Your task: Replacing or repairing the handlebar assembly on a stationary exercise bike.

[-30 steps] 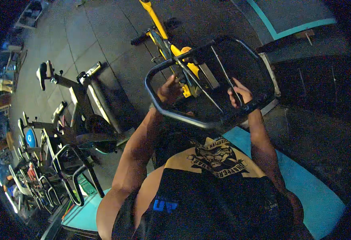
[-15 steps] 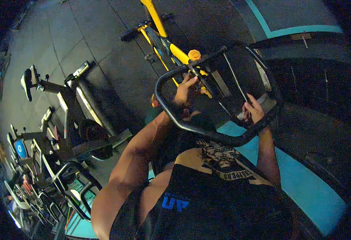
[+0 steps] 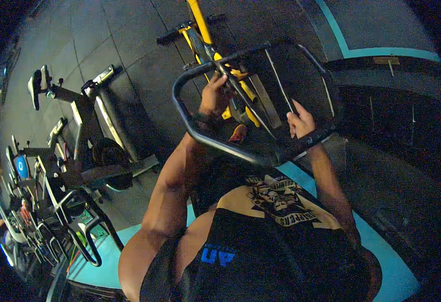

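Both hands grip the inner handles of a black metal cage-style lifting bar [image 3: 215, 143] with a closed, rounded outer frame, held out in front of the chest above the dark rubber floor [image 3: 130, 45]. The left hand [image 3: 213, 96] has its fingers wrapped tight around the left handle; the right hand [image 3: 299, 121] closes round the right handle. A yellow and black exercise bike [image 3: 200, 30] stands just beyond the bar, and black exercise bikes [image 3: 87, 131] line the left side.

The yellow machine [image 3: 200, 30] runs off the top edge; the bar frame [image 3: 220, 146] hides its lower part — the exercise bikes [image 3: 44, 201] at left blur into darkness.
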Demonstrator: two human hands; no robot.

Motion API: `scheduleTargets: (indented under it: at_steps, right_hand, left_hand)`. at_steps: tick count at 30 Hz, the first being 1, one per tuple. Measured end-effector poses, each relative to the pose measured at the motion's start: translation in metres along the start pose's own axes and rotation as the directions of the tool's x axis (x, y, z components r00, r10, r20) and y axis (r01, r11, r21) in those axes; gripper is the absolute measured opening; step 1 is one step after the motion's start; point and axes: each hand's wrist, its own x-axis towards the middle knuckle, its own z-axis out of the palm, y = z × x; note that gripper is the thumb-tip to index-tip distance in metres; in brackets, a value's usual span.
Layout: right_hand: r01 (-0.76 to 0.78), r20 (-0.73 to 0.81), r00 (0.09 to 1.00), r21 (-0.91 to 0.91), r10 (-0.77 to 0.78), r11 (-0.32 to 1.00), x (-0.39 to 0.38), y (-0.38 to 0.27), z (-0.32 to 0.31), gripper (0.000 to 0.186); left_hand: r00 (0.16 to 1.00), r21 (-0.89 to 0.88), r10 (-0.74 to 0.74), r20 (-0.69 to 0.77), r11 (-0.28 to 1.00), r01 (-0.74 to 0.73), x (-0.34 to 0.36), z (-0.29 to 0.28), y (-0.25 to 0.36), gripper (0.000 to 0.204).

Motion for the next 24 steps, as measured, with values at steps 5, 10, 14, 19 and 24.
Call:
scheduleTargets:
  at_steps: [5,10,14,19,24]
  right_hand:
    - [0.009,0.09,0.996,0.074,-0.015,0.997,0.017,-0.023,-0.006,0.054]
    - [-0.042,0.253,0.967,0.182,-0.005,0.982,0.011,-0.039,-0.039,0.057]
    - [0.004,0.238,0.971,-0.104,0.021,0.995,0.0,-0.048,-0.062,0.057]
    - [-0.272,0.363,0.903,0.071,0.23,0.96,-0.014,-0.02,-0.077,0.052]
    - [-0.286,0.38,0.897,0.11,0.226,0.952,-0.04,-0.001,-0.06,0.038]
  left_hand:
    - [0.994,-0.159,0.076,0.075,0.985,-0.063,0.001,0.003,0.019,0.029]
    - [0.975,0.02,0.192,0.115,0.981,-0.195,-0.035,0.048,0.037,0.036]
    - [0.952,0.072,0.261,0.159,0.959,-0.275,-0.051,0.092,0.043,0.058]
    - [0.92,0.274,0.147,0.362,0.927,-0.256,-0.06,0.141,0.062,0.094]
    - [0.714,0.136,0.235,0.66,0.897,-0.421,-0.085,0.192,0.037,0.111]
